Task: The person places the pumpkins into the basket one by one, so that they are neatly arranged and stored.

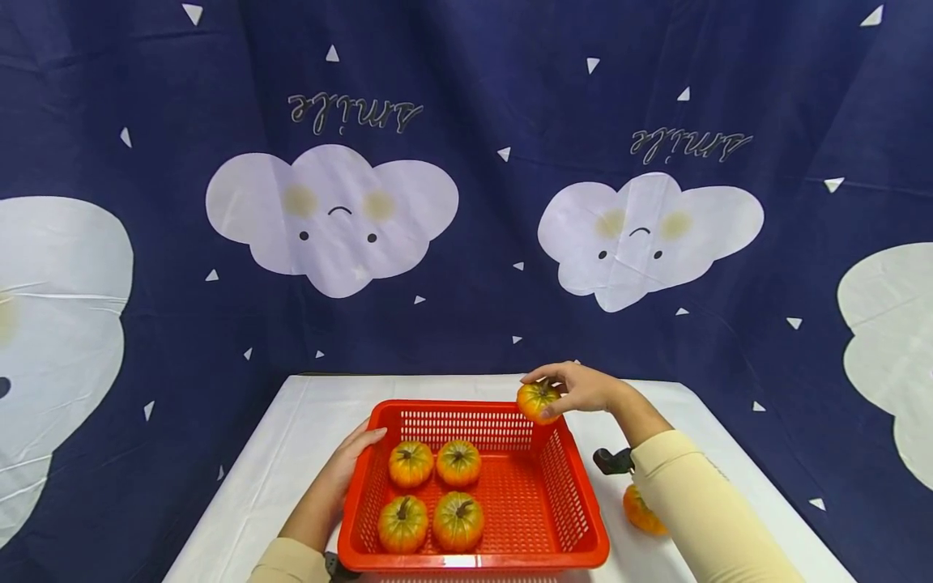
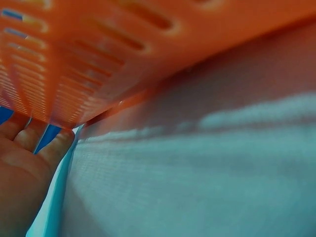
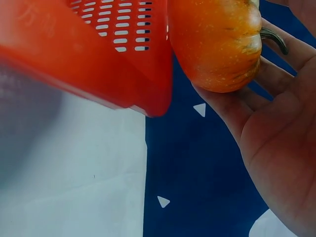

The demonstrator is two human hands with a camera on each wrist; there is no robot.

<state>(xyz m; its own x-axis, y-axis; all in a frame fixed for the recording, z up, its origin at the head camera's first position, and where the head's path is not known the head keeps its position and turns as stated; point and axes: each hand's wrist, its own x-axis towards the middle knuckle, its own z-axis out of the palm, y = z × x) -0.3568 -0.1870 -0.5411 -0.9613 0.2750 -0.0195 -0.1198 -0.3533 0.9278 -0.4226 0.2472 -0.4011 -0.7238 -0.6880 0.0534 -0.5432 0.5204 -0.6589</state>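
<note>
A red plastic basket (image 1: 521, 506) with slotted walls holds several small orange-and-green pumpkins (image 1: 457, 522), grouped in its left half with stems up. My left hand (image 1: 338, 474) is at the basket's left wall, thumb over the rim and the other fingers along the outside; in the left wrist view those fingers touch the wall. Over the basket's far right corner, my right hand (image 1: 583, 389) holds another pumpkin (image 1: 538, 402) between thumb and fingers. The right wrist view shows this pumpkin (image 3: 217, 44) close beside the basket's corner, its stem toward the palm.
One more pumpkin (image 1: 641, 512) lies on the white-covered table (image 1: 251, 486) right of the basket, partly hidden by the right sleeve. A dark blue curtain (image 1: 481, 324) with clouds and triangles hangs behind the table. Each wrist wears a black device.
</note>
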